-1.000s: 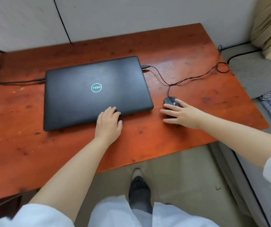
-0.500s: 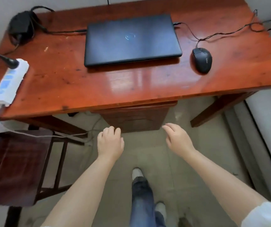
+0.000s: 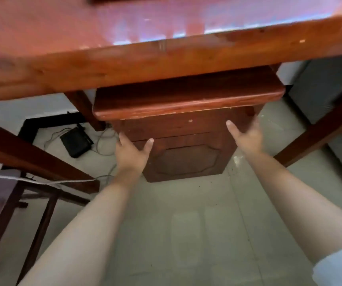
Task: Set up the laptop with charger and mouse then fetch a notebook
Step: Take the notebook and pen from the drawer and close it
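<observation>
Red-brown wooden table (image 3: 124, 65) fills upper view, seen from below its front edge. Small cabinet (image 3: 186, 153) stands beneath table, drawer front (image 3: 186, 104) projecting at its top. Left hand (image 3: 132, 153) and right hand (image 3: 246, 137) flank cabinet's upper face, fingers spread, nothing pinched; likely positioned to open it for the notebook. Notebook not visible, presumably inside. Laptop, charger, mouse out of view above. Black box (image 3: 76, 144) with cables on floor left of cabinet.
</observation>
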`<state>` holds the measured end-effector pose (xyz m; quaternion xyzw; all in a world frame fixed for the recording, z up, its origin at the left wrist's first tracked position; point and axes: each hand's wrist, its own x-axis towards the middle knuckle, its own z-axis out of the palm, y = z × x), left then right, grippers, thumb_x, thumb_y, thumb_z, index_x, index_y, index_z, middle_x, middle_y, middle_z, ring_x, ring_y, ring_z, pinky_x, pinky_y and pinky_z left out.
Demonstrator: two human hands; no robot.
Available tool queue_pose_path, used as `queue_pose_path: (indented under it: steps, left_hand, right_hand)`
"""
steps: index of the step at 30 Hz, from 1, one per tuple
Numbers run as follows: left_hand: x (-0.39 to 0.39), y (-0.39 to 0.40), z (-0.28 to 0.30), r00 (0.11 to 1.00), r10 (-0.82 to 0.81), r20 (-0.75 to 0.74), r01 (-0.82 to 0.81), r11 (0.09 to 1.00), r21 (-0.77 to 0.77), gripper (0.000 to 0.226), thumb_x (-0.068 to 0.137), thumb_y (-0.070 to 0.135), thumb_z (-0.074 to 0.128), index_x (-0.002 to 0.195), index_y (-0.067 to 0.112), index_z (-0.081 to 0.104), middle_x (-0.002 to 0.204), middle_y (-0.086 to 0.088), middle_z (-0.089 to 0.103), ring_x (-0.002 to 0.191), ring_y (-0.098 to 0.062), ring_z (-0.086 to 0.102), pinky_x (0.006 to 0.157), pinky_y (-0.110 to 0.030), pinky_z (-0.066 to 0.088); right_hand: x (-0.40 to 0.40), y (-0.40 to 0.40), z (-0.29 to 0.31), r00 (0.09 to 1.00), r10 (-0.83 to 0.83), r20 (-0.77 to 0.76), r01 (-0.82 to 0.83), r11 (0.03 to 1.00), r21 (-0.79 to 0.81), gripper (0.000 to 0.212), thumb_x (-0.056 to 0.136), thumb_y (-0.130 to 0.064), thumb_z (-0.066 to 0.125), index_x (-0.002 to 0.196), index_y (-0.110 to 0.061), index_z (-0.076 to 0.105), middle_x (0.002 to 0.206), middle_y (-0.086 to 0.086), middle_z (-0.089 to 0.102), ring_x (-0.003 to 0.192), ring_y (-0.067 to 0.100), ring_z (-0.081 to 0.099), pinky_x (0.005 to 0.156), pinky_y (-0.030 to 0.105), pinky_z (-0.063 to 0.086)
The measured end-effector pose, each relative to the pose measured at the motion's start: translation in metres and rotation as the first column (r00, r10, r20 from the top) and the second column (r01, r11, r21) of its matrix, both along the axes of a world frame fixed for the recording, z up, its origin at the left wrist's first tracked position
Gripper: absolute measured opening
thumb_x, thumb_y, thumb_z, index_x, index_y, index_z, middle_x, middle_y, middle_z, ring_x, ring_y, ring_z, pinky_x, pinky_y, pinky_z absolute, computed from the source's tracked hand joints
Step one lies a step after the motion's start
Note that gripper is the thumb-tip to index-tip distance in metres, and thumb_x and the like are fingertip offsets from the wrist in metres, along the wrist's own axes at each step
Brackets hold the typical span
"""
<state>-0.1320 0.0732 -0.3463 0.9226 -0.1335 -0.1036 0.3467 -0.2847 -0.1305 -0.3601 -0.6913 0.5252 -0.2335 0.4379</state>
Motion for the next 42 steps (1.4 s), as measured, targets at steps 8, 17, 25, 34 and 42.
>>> queue_pose_path:
  steps: [8,17,25,34,42]
  left_hand:
    - [0.019,-0.02,-0.048,0.982,0.162,0.1,-0.102,0.892,-0.44,0.097,0.081,0.038,0.07,0.149,0.001,0.012,0.153,-0.017,0.025,0.142,-0.03,0.026,0.117,-0.039,0.025]
    - [0.017,-0.015,-0.04,0.988,0.153,-0.006,-0.137,0.866,-0.482,0.088,0.08,0.036,0.072,0.144,0.001,0.023,0.138,-0.015,0.041,0.133,-0.031,0.035,0.114,-0.044,0.032]
    - [0.014,-0.014,-0.017,0.987,0.162,-0.017,-0.152,0.873,-0.463,0.093,0.086,0.027,0.068,0.15,0.006,0.004,0.156,-0.015,0.013,0.143,-0.032,0.018,0.119,-0.043,0.022]
    - [0.033,0.002,-0.015,0.994,0.088,-0.059,-0.104,0.914,-0.392,0.073,0.083,0.006,0.065,0.144,0.002,0.025,0.144,-0.018,0.027,0.134,-0.034,0.03,0.113,-0.044,0.032]
    - [0.026,-0.013,-0.007,0.967,0.245,-0.066,-0.25,0.875,-0.415,0.057,0.087,0.003,0.052,0.139,-0.001,0.03,0.143,-0.02,0.031,0.132,-0.037,0.035,0.109,-0.041,0.037]
  right_hand:
    - [0.029,-0.029,-0.05,0.855,-0.232,0.464,0.27,0.963,-0.016,0.098,0.07,-0.04,0.076,0.145,-0.002,0.026,0.149,0.012,0.036,0.137,0.025,0.038,0.116,0.038,0.03]
    - [0.015,-0.027,-0.031,0.873,-0.263,0.411,0.279,0.96,0.024,0.066,0.091,-0.042,0.051,0.141,-0.001,0.036,0.147,0.013,0.03,0.131,0.029,0.042,0.112,0.037,0.034]
    - [-0.002,-0.021,-0.004,0.909,-0.128,0.396,0.126,0.992,0.032,0.058,0.093,-0.035,0.051,0.139,-0.003,0.037,0.146,0.011,0.04,0.131,0.032,0.043,0.109,0.038,0.035]
    - [-0.002,-0.02,0.002,0.884,-0.118,0.453,0.089,0.992,0.084,0.061,0.09,-0.033,0.056,0.142,-0.01,0.033,0.145,0.01,0.043,0.131,0.031,0.044,0.111,0.048,0.036]
    - [-0.001,-0.019,0.008,0.925,-0.131,0.357,0.128,0.991,0.032,0.051,0.091,-0.022,0.054,0.137,-0.004,0.039,0.14,0.014,0.048,0.127,0.034,0.047,0.106,0.041,0.038]
